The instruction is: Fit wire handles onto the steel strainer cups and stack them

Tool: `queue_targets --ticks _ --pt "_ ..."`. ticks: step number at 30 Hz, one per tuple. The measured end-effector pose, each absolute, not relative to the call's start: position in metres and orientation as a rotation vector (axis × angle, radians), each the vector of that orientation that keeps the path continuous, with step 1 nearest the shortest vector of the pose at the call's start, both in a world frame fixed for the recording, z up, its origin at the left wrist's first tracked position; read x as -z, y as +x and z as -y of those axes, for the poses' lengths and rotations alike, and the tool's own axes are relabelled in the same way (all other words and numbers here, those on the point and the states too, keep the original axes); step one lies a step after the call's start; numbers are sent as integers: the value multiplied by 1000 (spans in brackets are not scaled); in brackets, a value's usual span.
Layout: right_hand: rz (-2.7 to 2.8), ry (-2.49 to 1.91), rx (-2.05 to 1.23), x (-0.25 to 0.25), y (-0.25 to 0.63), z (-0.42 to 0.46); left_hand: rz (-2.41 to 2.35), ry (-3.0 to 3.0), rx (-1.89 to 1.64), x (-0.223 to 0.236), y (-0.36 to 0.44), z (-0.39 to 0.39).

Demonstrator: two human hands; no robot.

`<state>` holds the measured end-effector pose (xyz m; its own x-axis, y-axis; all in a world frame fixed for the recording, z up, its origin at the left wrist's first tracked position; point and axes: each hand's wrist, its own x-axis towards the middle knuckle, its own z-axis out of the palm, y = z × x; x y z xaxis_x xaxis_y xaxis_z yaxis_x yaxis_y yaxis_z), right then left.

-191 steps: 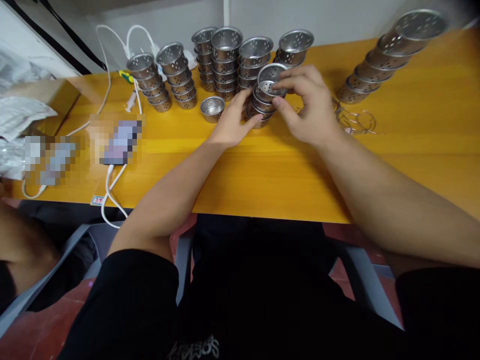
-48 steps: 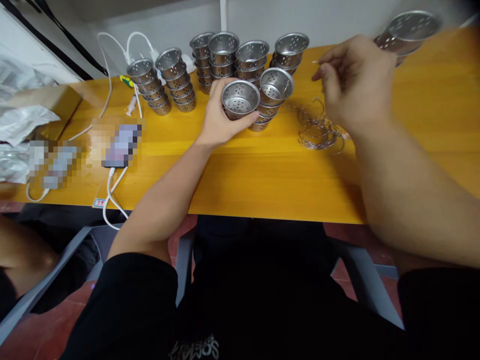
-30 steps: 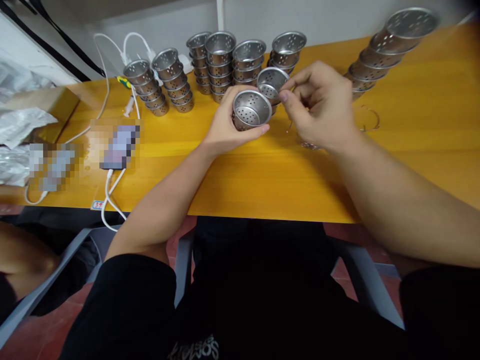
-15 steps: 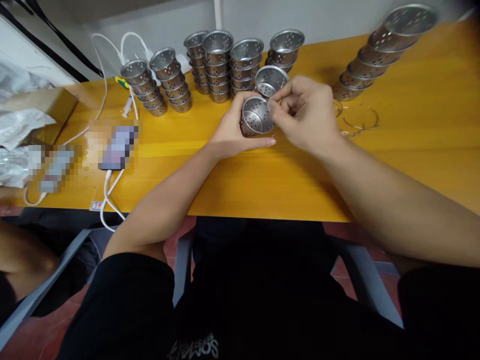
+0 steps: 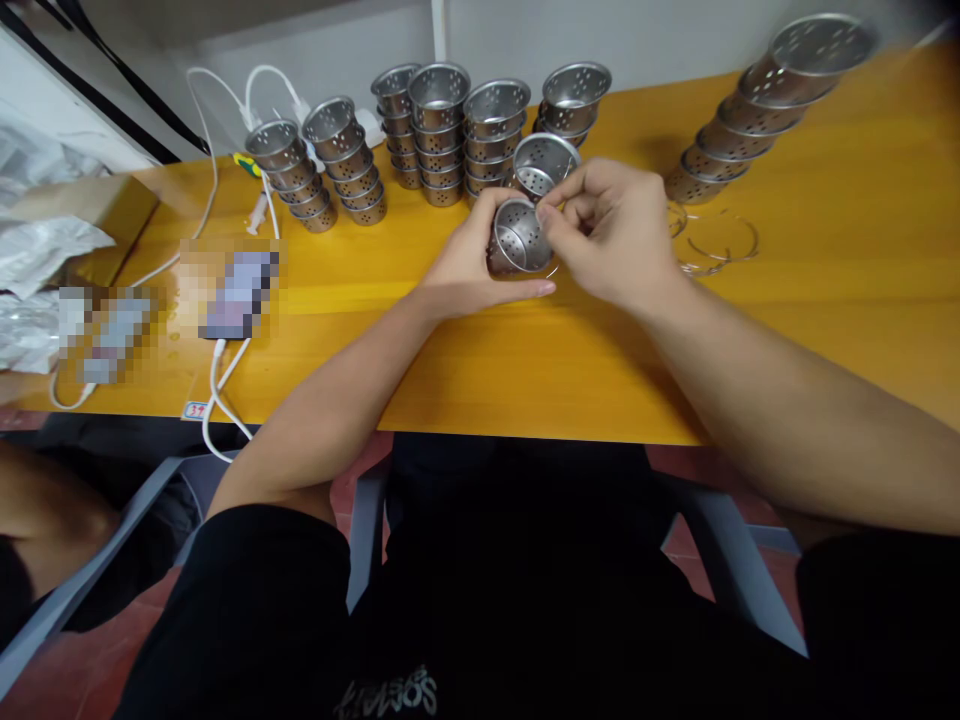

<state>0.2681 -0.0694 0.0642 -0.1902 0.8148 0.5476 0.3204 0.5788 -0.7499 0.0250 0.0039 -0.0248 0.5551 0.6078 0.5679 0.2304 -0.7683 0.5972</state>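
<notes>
My left hand (image 5: 471, 258) is wrapped round a small perforated metal cup (image 5: 519, 236), tilted with its mouth toward me. Thumb and index finger of my right hand (image 5: 611, 228) pinch at the cup's right rim. A thin curved wire (image 5: 555, 270) shows just below those fingertips; most of it is hidden by the hand. Right behind the held cup stands another perforated cup (image 5: 544, 160), partly covered by my hands. Several loose curved wires (image 5: 724, 245) lie on the table to the right of my right hand.
Several stacks of perforated cups (image 5: 439, 110) line the back of the wooden table (image 5: 480, 380); a tall leaning stack (image 5: 742, 125) stands at right. Left are a phone (image 5: 240, 295) with white cables, a second blurred device (image 5: 120, 335), a cardboard box (image 5: 112, 220) and plastic bags. A person sits at left.
Almost nothing differs. The view has shifted slightly, and the cup in my left hand has turned a little, while my right fingers stay pinched at its rim.
</notes>
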Motion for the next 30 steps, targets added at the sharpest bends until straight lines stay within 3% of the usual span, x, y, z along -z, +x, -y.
queue_targets --ticks 21,30 --pt "1712 -799 -616 -61 266 65 -639 2245 -1090 13 26 4" --pt "1840 -663 -949 -85 276 73 -435 2085 -1077 11 18 -8"
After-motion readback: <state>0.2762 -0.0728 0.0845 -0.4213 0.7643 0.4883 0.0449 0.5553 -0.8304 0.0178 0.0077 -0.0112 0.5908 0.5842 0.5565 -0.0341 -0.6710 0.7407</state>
